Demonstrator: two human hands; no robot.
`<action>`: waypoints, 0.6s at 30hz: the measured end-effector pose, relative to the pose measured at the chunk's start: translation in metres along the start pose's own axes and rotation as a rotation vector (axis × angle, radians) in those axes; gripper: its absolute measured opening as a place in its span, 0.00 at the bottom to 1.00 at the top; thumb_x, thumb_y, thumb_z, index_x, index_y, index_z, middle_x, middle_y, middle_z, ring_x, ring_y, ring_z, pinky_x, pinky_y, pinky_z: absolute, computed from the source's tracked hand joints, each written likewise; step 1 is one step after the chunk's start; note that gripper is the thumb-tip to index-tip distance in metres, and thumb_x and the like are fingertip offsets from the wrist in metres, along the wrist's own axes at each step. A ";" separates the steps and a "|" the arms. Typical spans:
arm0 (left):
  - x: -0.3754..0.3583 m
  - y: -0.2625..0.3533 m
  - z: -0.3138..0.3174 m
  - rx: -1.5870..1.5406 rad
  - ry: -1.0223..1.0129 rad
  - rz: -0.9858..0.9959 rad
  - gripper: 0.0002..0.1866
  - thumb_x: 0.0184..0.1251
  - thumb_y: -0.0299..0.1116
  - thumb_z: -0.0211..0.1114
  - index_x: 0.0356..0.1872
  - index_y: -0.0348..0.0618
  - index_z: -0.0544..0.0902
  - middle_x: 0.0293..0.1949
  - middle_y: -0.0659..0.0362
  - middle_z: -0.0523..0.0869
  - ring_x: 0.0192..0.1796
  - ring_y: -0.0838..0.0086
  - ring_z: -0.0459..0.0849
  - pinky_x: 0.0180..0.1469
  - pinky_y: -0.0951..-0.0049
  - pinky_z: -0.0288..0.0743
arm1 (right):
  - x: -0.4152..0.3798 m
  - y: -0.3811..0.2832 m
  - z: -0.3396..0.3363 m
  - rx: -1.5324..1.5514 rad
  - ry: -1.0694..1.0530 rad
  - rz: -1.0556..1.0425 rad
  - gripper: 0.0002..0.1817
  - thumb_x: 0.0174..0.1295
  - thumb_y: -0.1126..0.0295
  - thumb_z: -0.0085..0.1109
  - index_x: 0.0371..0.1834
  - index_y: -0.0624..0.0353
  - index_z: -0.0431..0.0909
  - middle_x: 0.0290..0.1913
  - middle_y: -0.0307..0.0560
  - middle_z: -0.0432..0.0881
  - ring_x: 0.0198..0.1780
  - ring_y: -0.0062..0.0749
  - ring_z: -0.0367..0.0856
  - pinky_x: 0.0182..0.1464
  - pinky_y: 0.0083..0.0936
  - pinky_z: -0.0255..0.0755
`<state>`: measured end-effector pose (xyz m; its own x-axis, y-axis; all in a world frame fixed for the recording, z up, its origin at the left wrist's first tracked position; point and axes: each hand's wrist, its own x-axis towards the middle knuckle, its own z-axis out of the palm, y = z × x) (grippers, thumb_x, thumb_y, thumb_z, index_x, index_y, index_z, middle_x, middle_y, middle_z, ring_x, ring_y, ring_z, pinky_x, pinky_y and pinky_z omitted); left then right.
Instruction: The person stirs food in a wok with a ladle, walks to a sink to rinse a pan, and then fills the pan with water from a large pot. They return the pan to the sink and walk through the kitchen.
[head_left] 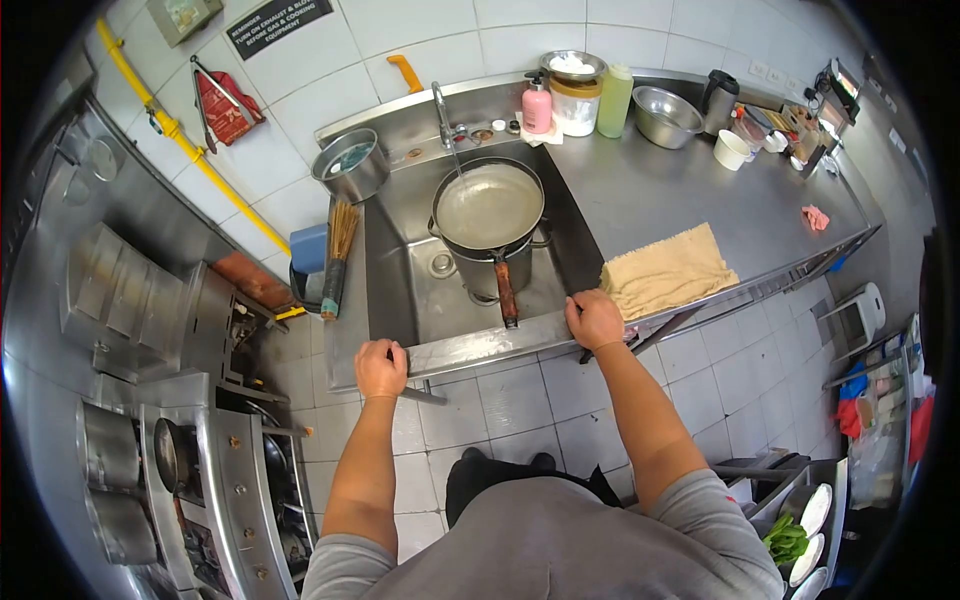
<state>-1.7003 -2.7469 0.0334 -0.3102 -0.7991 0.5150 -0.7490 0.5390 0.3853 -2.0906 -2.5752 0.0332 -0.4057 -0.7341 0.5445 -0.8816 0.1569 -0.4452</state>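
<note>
My left hand (381, 368) is closed on the front rim of the steel sink (470, 347), left of the basin. My right hand (594, 318) grips the same rim farther right, beside a folded tan cloth (668, 272). Between them, inside the basin, a frying pan (490, 205) filled with cloudy water rests on top of a large pot (510, 272). Its brown handle (505, 290) points toward me, touched by neither hand. A thin stream seems to run from the faucet (443, 115) into the pan. The undersides of both hands are hidden.
Left of the basin are a steel pot (352, 180) and a stick brush (340, 245). Along the back stand a pink pump bottle (537, 105), a green bottle (614, 100) and a metal bowl (667, 117). A stove (235, 480) is at my left, containers (800, 530) at my right.
</note>
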 end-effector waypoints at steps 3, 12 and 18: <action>0.000 -0.002 0.002 0.016 0.003 0.007 0.09 0.64 0.36 0.67 0.27 0.43 0.86 0.31 0.52 0.87 0.41 0.53 0.84 0.47 0.53 0.76 | 0.001 0.000 -0.001 0.008 -0.016 -0.010 0.14 0.65 0.64 0.62 0.23 0.59 0.81 0.29 0.50 0.82 0.39 0.50 0.81 0.44 0.45 0.75; 0.000 0.000 -0.001 0.020 0.004 0.006 0.10 0.64 0.36 0.67 0.26 0.43 0.86 0.30 0.52 0.87 0.40 0.53 0.84 0.46 0.52 0.76 | 0.001 -0.002 -0.003 -0.006 -0.039 0.007 0.14 0.66 0.64 0.61 0.23 0.59 0.81 0.29 0.51 0.82 0.40 0.51 0.81 0.45 0.46 0.76; 0.001 0.000 -0.001 0.028 -0.005 0.004 0.10 0.64 0.36 0.67 0.27 0.43 0.86 0.30 0.52 0.87 0.41 0.53 0.84 0.47 0.51 0.76 | 0.002 -0.002 -0.004 -0.011 -0.053 0.015 0.15 0.66 0.63 0.61 0.24 0.59 0.82 0.29 0.52 0.82 0.40 0.51 0.81 0.45 0.46 0.76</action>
<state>-1.7003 -2.7470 0.0348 -0.3163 -0.7983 0.5125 -0.7640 0.5346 0.3612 -2.0904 -2.5744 0.0383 -0.4058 -0.7655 0.4993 -0.8783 0.1755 -0.4448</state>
